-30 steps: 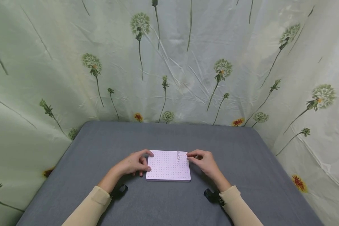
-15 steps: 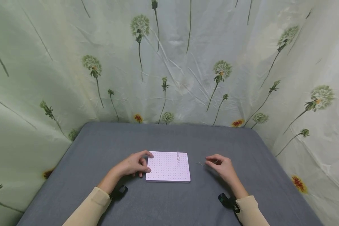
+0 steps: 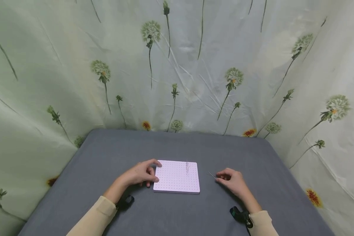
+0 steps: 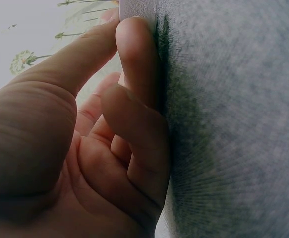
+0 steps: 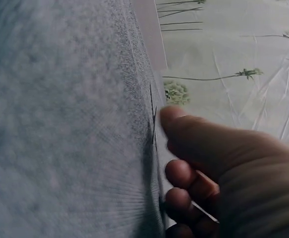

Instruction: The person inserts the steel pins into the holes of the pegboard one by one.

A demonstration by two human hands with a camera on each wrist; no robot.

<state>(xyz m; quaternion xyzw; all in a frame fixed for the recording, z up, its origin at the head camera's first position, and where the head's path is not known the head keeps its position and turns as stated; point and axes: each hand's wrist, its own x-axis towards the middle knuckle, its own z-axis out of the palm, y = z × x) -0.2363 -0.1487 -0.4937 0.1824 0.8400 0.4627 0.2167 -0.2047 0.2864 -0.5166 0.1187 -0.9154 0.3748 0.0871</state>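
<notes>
A white pegboard (image 3: 177, 178) with rows of small holes lies on the grey cloth. Several thin metal pins (image 3: 187, 167) stand in it near its far right corner. My left hand (image 3: 140, 173) holds the board's left side, index finger at the far corner and thumb lower on the edge. In the left wrist view a fingertip (image 4: 137, 37) meets the board's side wall (image 4: 138, 9). My right hand (image 3: 231, 180) is low over the cloth right of the board. Its slightly parted thumb and index finger are right at the ends of loose thin pins (image 3: 211, 175), also in the right wrist view (image 5: 152, 106).
Grey cloth (image 3: 180, 213) covers the table, whose far edge meets a pale curtain (image 3: 191, 72) printed with dandelions. A dark wrist camera (image 3: 240, 214) sits on the right wrist, another (image 3: 126, 201) on the left.
My right hand has left the board's right edge and moved right and nearer to the loose pins. The left hand stays on the board. The head view has shifted slightly.
</notes>
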